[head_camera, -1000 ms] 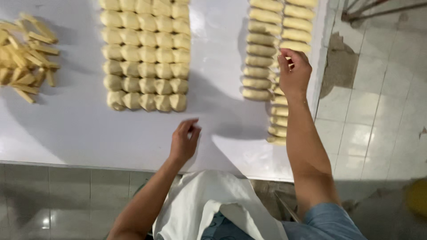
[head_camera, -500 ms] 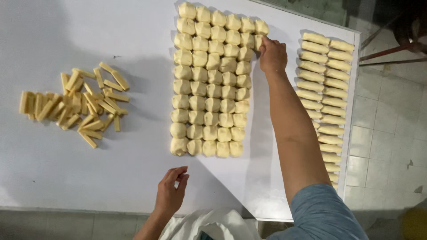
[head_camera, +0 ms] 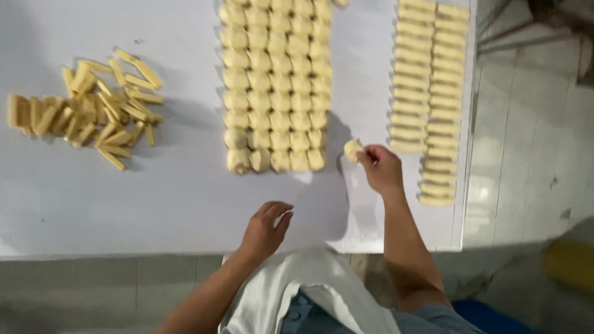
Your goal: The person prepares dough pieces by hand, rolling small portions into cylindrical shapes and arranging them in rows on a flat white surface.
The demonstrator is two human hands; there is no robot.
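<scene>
My right hand [head_camera: 382,168] pinches a small pale dough piece [head_camera: 352,149] just right of the bottom corner of a tight block of square dough pieces [head_camera: 275,86] on the white table [head_camera: 154,198]. My left hand [head_camera: 266,227] rests near the table's front edge with fingers loosely curled and nothing in it. A loose heap of yellow stick-shaped pieces [head_camera: 93,111] lies at the left. Two columns of long dough bars [head_camera: 427,93] run along the right side of the table.
The table's right edge [head_camera: 467,124] borders a tiled floor [head_camera: 532,161]. A white apron [head_camera: 309,291] hangs at my waist below the front edge. A yellow object [head_camera: 572,263] sits on the floor at lower right.
My right hand came back from the far top corner of the dough block to its near bottom corner, now holding one piece. The view shifted; my left hand stayed near the front edge.
</scene>
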